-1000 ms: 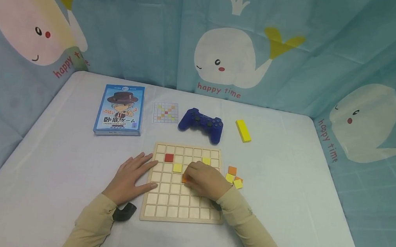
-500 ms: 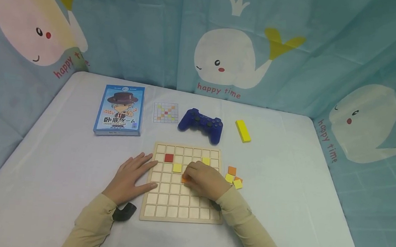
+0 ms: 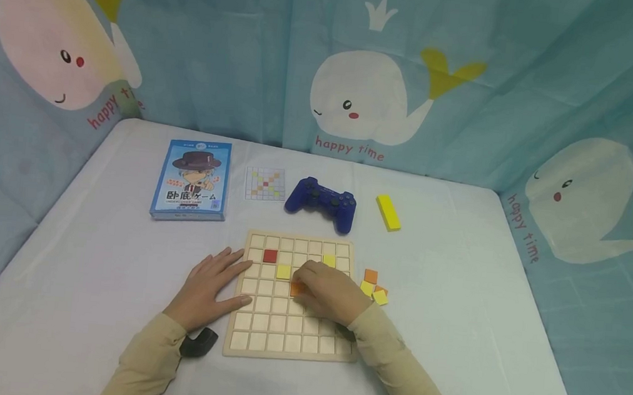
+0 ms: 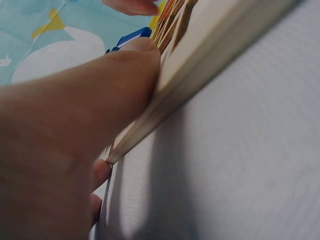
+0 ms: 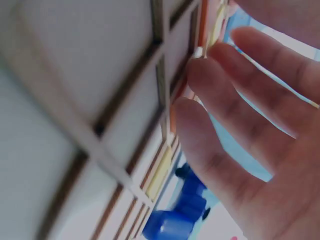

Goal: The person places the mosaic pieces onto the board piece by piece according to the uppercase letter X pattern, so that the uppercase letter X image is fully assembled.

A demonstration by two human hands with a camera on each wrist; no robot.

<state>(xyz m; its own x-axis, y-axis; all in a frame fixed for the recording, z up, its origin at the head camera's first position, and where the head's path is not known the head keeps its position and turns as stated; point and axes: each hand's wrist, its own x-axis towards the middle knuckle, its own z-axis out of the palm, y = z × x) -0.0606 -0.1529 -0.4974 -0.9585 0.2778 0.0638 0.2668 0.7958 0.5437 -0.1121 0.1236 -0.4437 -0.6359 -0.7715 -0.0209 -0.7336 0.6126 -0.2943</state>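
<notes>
The wooden grid board (image 3: 236,344) lies flat on the white table. My left hand (image 3: 206,291) rests at its left edge with spread fingers, the thumb (image 4: 125,70) on the frame in the left wrist view. Over the middle of the board, my right hand (image 3: 328,291) pinches a square orange tile (image 3: 298,289) at one of the cells. That grip is partly hidden; in the right wrist view its other fingers (image 5: 210,130) are loosely bent near the grid. A red tile (image 3: 270,256) and two yellow tiles, one left (image 3: 283,272) and one right (image 3: 329,260), sit in other cells.
Several loose orange and yellow tiles (image 3: 380,298) lie right of the board. Behind it are a blue game box (image 3: 190,180), a pattern card (image 3: 265,184), a blue game controller (image 3: 321,203) and a yellow block (image 3: 388,212). A whale-print curtain (image 3: 222,45) surrounds the table.
Both hands and the tiles keep their places. Only the head view has tilted slightly, so everything appears a little lower.
</notes>
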